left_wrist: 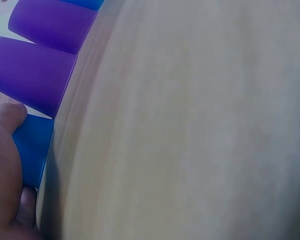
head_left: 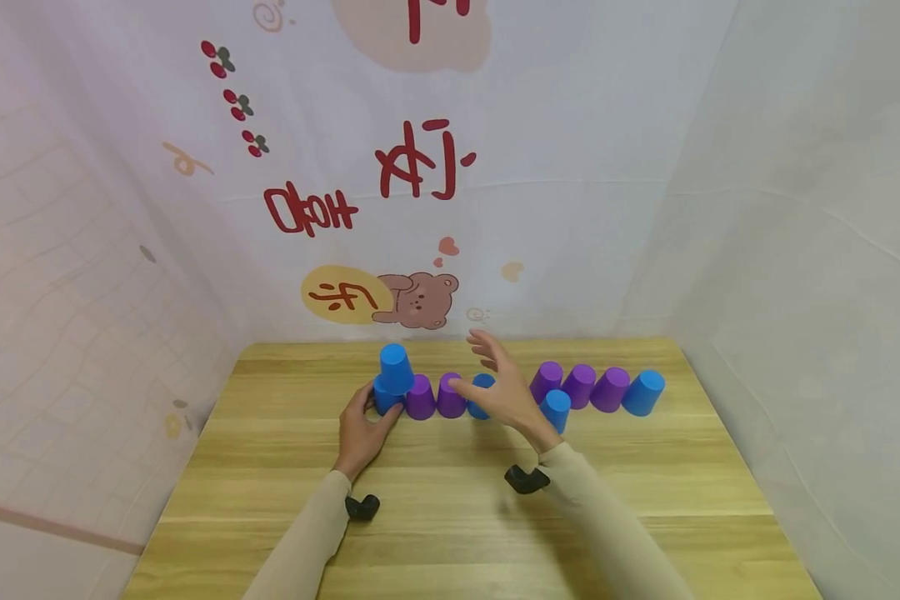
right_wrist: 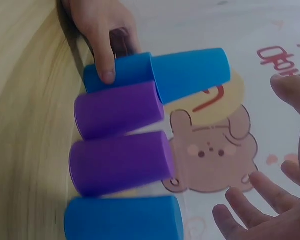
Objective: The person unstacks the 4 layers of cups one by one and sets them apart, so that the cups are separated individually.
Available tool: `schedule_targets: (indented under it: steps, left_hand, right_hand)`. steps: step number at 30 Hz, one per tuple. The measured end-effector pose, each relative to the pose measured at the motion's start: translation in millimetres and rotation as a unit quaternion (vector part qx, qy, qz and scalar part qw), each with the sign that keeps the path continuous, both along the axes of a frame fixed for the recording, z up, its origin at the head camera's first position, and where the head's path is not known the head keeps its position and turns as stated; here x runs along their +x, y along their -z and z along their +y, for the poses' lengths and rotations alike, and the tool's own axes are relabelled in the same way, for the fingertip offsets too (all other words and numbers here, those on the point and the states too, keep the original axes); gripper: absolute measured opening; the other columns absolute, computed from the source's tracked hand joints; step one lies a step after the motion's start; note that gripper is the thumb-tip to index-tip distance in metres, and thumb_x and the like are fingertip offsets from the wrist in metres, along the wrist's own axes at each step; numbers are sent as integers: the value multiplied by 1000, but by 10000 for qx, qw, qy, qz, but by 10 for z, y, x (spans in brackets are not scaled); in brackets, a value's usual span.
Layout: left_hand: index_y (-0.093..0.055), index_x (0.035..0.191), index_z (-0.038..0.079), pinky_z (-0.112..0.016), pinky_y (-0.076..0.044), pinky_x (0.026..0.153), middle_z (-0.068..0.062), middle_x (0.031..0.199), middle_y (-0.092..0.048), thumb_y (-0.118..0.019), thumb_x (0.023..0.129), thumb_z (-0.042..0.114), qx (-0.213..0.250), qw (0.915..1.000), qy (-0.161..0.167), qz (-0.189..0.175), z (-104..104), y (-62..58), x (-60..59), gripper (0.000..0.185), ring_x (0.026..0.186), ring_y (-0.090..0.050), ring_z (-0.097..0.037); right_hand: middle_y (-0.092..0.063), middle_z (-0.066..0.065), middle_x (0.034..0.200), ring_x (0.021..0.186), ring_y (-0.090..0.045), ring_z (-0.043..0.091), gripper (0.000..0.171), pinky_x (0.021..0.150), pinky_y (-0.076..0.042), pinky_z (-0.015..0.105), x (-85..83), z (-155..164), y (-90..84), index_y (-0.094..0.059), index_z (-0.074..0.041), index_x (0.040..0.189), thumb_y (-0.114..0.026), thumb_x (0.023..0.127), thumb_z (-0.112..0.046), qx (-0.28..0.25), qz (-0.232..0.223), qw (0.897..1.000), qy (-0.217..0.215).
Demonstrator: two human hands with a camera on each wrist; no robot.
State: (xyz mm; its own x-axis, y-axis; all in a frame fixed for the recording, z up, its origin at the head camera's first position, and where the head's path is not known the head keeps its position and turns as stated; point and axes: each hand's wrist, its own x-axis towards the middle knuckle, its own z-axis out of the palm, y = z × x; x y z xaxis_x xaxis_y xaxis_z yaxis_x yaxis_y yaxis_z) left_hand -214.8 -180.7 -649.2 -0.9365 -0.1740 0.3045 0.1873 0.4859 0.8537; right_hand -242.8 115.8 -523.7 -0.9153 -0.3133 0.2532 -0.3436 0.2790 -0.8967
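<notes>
My left hand point(head_left: 362, 433) grips the lower blue cup point(left_wrist: 36, 145) at the left end of a row of upside-down cups, thumb on its near side. An upper blue cup point(head_left: 396, 368), also upside down, stands on top, its rim reaching over toward the neighbouring purple cup point(right_wrist: 117, 111). A second purple cup point(right_wrist: 121, 162) and another blue cup point(right_wrist: 122, 218) continue the row side by side. Over the right part of this row hovers my right hand point(head_left: 508, 396), holding nothing, its fingers spread and thumb apart. In the head view it partly covers the row's blue cup.
Farther right on the wooden table point(head_left: 450, 517) is a second group: three purple cups point(head_left: 580, 386) and a blue cup point(head_left: 643, 393) in line. One blue cup point(head_left: 556, 408) stands in front of their left end. A printed white curtain point(head_left: 570, 208) hangs behind the table.
</notes>
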Motion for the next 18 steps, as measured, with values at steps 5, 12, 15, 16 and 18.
schedule_targets:
  steps: [5, 12, 15, 16, 18]
  left_hand:
    - [-60, 158, 1, -56, -61, 119, -24, 152, -70, -93, 95, 12, 36, 10000, 18, -45, -17, 11, 4, 72, 140, -72, -42]
    - [-59, 159, 0, -56, -61, 120, -26, 153, -69, -92, 95, 11, 9, 10000, 15, -32, -15, 3, 10, 73, 140, -71, -43]
    - [-59, 158, -2, -59, -61, 117, -27, 151, -70, -92, 94, 10, -77, 9999, -5, 99, -8, 9, 8, 72, 138, -72, -44]
    - [-59, 157, -3, -59, -62, 116, -28, 151, -70, -92, 94, 9, -109, 9999, -17, 132, -5, 9, 8, 72, 137, -72, -45]
    - [-59, 157, -3, -59, -62, 116, -28, 151, -70, -92, 94, 9, -125, 9998, -29, 146, -4, 16, 6, 72, 137, -73, -45]
  right_hand:
    - [-55, 9, 172, 160, -52, 43, 89, 133, -46, 66, -13, -203, 24, -44, -25, 172, -90, 96, -29, -24, 96, 9999, -129]
    - [-56, 14, 171, 158, -54, 46, 88, 130, -49, 67, 0, -456, 78, -44, -19, 172, -89, 98, -38, 147, 19, 9997, -210]
    - [-55, 15, 172, 158, -53, 47, 89, 129, -49, 69, -9, -540, 101, -44, -19, 172, -89, 98, -38, 139, 28, 9996, -257]
    - [-55, 15, 172, 158, -54, 45, 89, 129, -49, 68, -18, -565, 111, -43, -19, 172, -88, 98, -38, 174, 52, 9995, -256]
    - [-55, 15, 172, 158, -55, 43, 88, 129, -50, 67, -32, -608, 119, -43, -19, 172, -88, 99, -39, 261, 101, 9993, -251]
